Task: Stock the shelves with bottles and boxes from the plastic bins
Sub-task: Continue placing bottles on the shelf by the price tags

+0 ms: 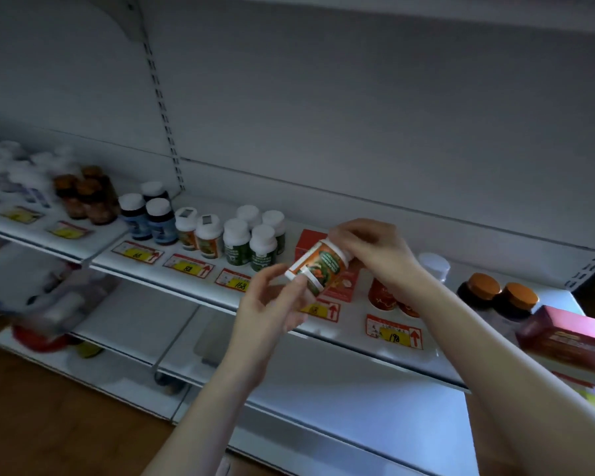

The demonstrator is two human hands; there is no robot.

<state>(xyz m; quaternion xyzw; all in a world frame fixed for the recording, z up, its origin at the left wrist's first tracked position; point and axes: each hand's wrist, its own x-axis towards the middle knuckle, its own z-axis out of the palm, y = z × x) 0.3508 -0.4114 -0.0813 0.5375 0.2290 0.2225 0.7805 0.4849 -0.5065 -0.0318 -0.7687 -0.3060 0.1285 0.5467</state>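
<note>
Bottle (pixel 318 266), orange-and-green label, held in both hands above the front edge of the shelf (pixel 358 341).
Tilted, white cap end up and to the right; left hand (pixel 272 304) pinches the base between thumb and fingertips, right hand (pixel 368 249) curls its fingers round the cap end. Just behind it, mid-shelf: red box (pixel 306 243). Toward the shelf's left end, upright in short rows: green-label bottles (pixel 255 242), two orange-label bottles (pixel 200 233) of like pattern, blue-label bottles (pixel 148 214). Toward the right end: red bottles (pixel 382 293) partly hidden by the right forearm, white-capped bottle (pixel 435 264), two dark jars with orange lids (pixel 498 293), maroon box (pixel 571 338) at the front right corner. Along the front edge: yellow-and-red price tags (pixel 394 331).
</note>
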